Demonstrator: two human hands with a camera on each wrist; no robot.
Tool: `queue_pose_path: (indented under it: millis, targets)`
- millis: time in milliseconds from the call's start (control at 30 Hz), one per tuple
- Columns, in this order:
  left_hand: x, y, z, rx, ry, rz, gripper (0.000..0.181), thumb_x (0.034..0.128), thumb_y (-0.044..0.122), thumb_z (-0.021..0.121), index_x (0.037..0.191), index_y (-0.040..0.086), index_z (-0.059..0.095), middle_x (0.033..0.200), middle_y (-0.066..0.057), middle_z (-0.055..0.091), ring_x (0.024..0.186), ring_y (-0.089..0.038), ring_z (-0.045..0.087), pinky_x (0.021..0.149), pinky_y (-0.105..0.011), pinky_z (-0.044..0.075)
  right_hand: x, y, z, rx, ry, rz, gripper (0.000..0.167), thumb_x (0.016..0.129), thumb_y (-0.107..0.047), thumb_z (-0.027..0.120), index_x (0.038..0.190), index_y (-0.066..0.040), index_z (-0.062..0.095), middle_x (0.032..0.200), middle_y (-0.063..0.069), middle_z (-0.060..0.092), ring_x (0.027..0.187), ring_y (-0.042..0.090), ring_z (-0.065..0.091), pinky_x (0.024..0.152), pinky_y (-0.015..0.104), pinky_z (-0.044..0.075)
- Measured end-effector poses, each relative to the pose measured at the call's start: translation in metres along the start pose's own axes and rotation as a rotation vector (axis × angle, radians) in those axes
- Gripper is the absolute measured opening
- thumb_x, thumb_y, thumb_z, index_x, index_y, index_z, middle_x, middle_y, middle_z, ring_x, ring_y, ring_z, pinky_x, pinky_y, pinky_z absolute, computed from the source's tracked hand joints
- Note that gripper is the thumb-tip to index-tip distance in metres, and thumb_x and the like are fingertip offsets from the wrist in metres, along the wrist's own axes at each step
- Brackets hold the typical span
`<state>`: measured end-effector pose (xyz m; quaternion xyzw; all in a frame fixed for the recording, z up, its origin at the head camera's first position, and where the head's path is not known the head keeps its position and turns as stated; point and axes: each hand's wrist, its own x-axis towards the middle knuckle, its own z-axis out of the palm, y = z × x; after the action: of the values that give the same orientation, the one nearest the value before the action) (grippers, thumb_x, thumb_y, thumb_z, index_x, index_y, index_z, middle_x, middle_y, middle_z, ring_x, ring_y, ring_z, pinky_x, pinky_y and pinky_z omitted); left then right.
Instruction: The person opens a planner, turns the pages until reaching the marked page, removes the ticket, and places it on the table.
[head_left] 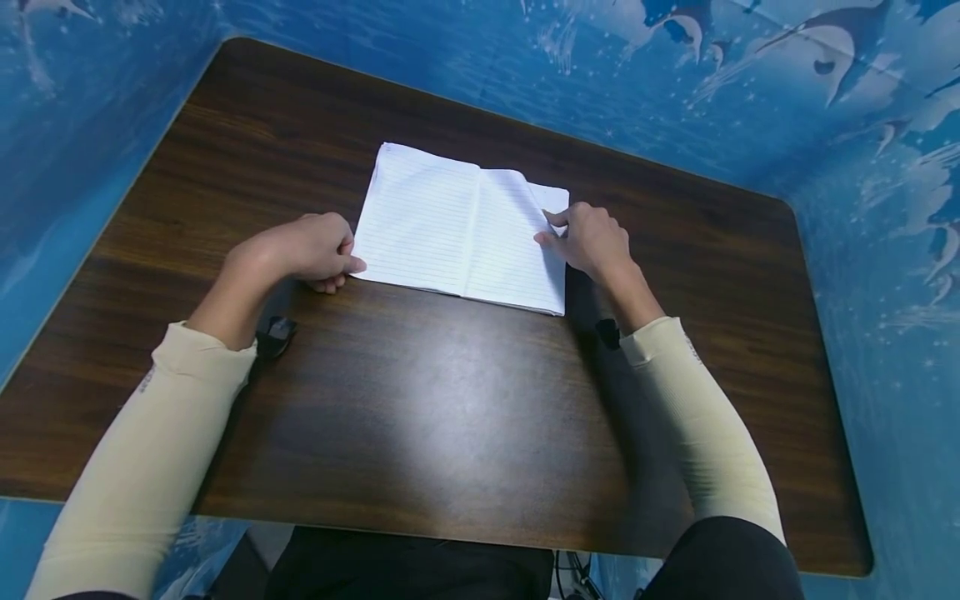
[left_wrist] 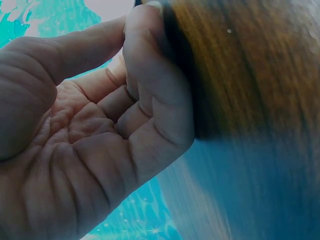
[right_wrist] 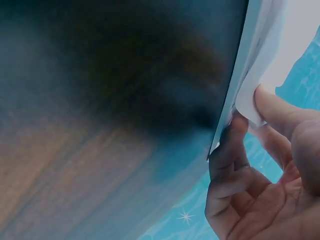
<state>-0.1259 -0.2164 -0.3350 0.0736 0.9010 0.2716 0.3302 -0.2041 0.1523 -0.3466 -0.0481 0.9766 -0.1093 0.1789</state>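
An open notebook (head_left: pixel 420 221) with lined white pages lies on the brown table. At its lower left corner, my left hand (head_left: pixel 318 250) pinches the edge between thumb and curled index finger. In the left wrist view, the left hand (left_wrist: pixel 100 115) has its other fingers folded toward the palm. My right hand (head_left: pixel 596 242) holds the right edge of a lifted page (head_left: pixel 510 208), which bends up from the sheets below. The right wrist view shows the right thumb on the curved page (right_wrist: pixel 255 92), with the right hand's (right_wrist: pixel 265 165) fingers beneath.
The dark wood-grain table (head_left: pixel 465 400) has rounded corners and a bright reflection in front of the notebook. Blue sea-patterned walls (head_left: pixel 480 67) with dolphins surround it. Dark wrist devices (head_left: pixel 277 333) sit under both wrists. Cables (head_left: pixel 577 575) hang below the front edge.
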Motion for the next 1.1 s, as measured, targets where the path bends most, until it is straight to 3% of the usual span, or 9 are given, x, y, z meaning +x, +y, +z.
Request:
queue_pose_path:
  millis: [200, 300, 433, 567, 800, 1100]
  targets:
    - [0.001, 0.001, 0.001, 0.000, -0.004, -0.003, 0.029, 0.1108, 0.017, 0.060, 0.088, 0.000, 0.063, 0.074, -0.010, 0.066, 0.065, -0.021, 0.061, 0.065, -0.034, 0.051, -0.002, 0.012, -0.007, 0.146, -0.037, -0.030, 0.065, 0.104, -0.038, 0.072, 0.162, -0.024, 0.047, 0.144, 0.021, 0.065, 0.111, 0.032, 0.064, 0.088, 0.043, 0.057]
    - [0.000, 0.002, 0.000, -0.003, -0.004, -0.006, 0.028, 0.1107, 0.017, 0.060, 0.088, 0.000, 0.062, 0.074, -0.010, 0.066, 0.065, -0.021, 0.061, 0.065, -0.034, 0.051, -0.004, 0.017, -0.015, 0.242, -0.032, -0.014, 0.067, 0.104, -0.036, 0.073, 0.163, -0.018, 0.047, 0.141, 0.022, 0.066, 0.110, 0.033, 0.068, 0.095, 0.043, 0.060]
    - [-0.001, 0.000, -0.001, -0.007, -0.003, -0.006, 0.028, 0.1101, 0.017, 0.061, 0.088, 0.000, 0.062, 0.073, -0.010, 0.066, 0.064, -0.020, 0.061, 0.065, -0.033, 0.052, -0.008, 0.016, -0.028, 0.384, -0.011, 0.029, 0.064, 0.102, -0.040, 0.075, 0.153, -0.007, 0.058, 0.116, 0.016, 0.073, 0.094, 0.029, 0.068, 0.086, 0.037, 0.059]
    - [-0.001, -0.001, -0.001, -0.004, -0.003, -0.005, 0.028, 0.1100, 0.017, 0.062, 0.088, 0.000, 0.062, 0.073, -0.009, 0.066, 0.064, -0.020, 0.061, 0.064, -0.033, 0.052, -0.010, 0.011, -0.039, 0.505, -0.002, 0.085, 0.053, 0.100, -0.045, 0.076, 0.136, -0.006, 0.071, 0.091, 0.005, 0.069, 0.083, 0.021, 0.062, 0.077, 0.035, 0.055]
    - [0.001, -0.002, 0.000, -0.003, 0.002, 0.004, 0.027, 0.1100, 0.016, 0.061, 0.089, 0.000, 0.061, 0.074, -0.010, 0.066, 0.064, -0.020, 0.062, 0.064, -0.032, 0.052, -0.012, 0.001, -0.049, 0.643, 0.036, 0.099, 0.034, 0.102, -0.043, 0.073, 0.115, -0.012, 0.074, 0.089, 0.005, 0.068, 0.077, 0.019, 0.063, 0.076, 0.032, 0.058]
    - [0.001, 0.001, -0.001, 0.006, -0.013, -0.007, 0.025, 0.1103, 0.016, 0.061, 0.091, 0.000, 0.061, 0.075, -0.010, 0.066, 0.065, -0.021, 0.062, 0.066, -0.033, 0.052, -0.015, -0.019, -0.060, 0.744, 0.076, 0.031, 0.030, 0.100, -0.038, 0.076, 0.103, -0.008, 0.074, 0.088, 0.006, 0.066, 0.069, 0.017, 0.064, 0.068, 0.023, 0.060]
